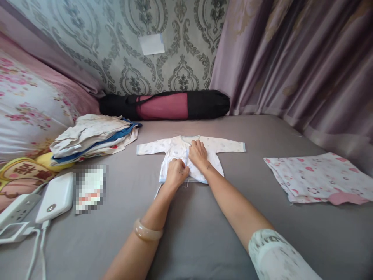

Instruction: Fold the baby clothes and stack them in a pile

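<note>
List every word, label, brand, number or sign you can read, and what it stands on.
None reads clearly.
Yellow cushion: large characters, too unclear to quote.
Pixelated item: unreadable.
White device: round mark, too small to read.
Right sleeve: dark marks, perhaps lettering, too blurred.
Left hand, right hand: dark marks, too small.

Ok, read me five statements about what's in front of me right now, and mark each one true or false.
1. The left hand and right hand are both on the small white shirt. True.
2. The shirt's sleeves are folded in across its front. False: the sleeves are spread out to either side.
3. A pale bangle is on the left arm. True.
4. The cloth with pink hearts lies left of the shirt. False: that folded cloth lies to its right.
5. A long black and pink bag lies beyond the shirt, near the patterned wall. True.
</note>
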The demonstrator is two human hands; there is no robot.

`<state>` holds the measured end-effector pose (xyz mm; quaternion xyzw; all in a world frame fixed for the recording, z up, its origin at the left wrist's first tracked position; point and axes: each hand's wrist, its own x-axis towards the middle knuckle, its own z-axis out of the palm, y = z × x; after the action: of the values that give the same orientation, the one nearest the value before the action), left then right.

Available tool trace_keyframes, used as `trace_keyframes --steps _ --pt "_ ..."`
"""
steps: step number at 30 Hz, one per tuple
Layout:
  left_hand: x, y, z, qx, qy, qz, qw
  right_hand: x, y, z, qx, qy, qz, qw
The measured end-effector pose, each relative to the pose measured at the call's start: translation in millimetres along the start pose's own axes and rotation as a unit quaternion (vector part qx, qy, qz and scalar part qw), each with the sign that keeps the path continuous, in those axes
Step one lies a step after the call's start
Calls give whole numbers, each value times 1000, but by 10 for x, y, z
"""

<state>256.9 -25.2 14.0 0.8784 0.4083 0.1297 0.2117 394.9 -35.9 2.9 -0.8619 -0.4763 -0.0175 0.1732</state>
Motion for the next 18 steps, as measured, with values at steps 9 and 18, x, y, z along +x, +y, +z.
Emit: trace_keyframes --steps 9,18 --pt "-118 79 -29 54 16 111 992 127 167 -248 32 -117 -41 992" --pt "-164 76 -68 62 -89 150 983 278 469 -185 -17 -95 -37 995"
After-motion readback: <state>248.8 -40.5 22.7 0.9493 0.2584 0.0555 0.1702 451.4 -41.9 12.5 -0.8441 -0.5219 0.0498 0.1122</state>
